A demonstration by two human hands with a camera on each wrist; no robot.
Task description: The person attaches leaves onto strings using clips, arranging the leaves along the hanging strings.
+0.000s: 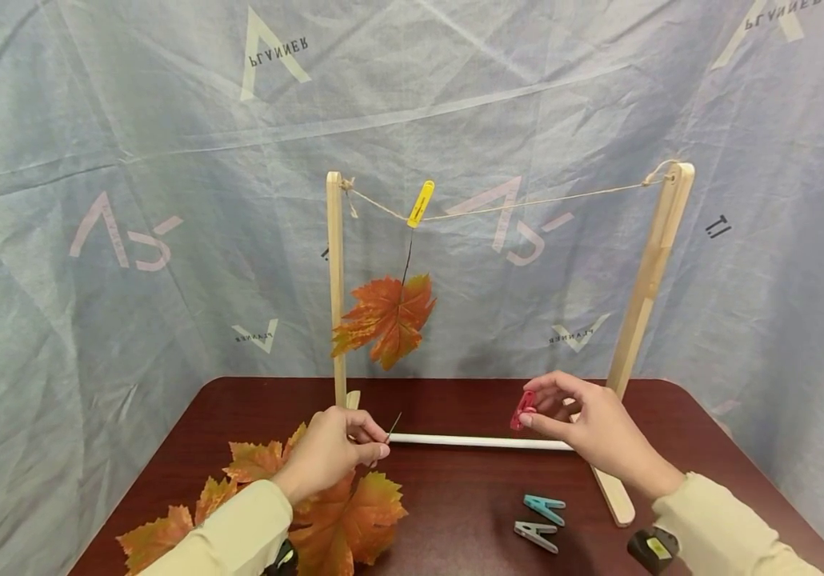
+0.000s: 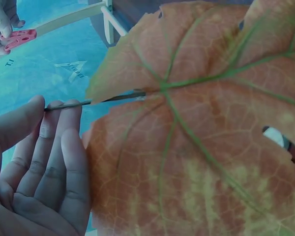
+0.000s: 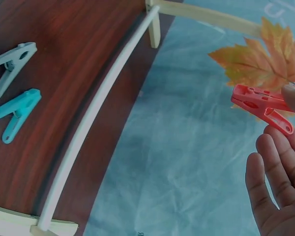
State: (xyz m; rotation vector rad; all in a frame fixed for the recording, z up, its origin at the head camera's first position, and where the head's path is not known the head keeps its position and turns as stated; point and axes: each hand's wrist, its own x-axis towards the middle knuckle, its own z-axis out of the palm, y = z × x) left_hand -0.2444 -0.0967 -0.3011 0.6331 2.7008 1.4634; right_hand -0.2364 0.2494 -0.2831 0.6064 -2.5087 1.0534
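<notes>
My left hand (image 1: 343, 444) pinches the thin dark stem (image 2: 71, 105) of an orange maple leaf (image 2: 196, 123) between thumb and fingertips; the leaf hangs below that hand in the head view. In my right hand (image 1: 578, 416), thumb and fingers hold a red clothespin (image 3: 260, 105) by its handle ends, above the table's right half. On the twine (image 1: 542, 200), a yellow clothespin (image 1: 422, 204) grips the stem of another orange leaf (image 1: 392, 316), which dangles left of the middle. More autumn leaves (image 1: 160, 538) lie under and beside my left forearm.
A wooden frame stands on the dark red table (image 1: 470, 496), with a left post (image 1: 336, 280), a right post (image 1: 646, 296) and a white crossbar (image 1: 480, 442) low between them. A teal clothespin (image 1: 545, 508) and a grey clothespin (image 1: 536, 534) lie at the front right.
</notes>
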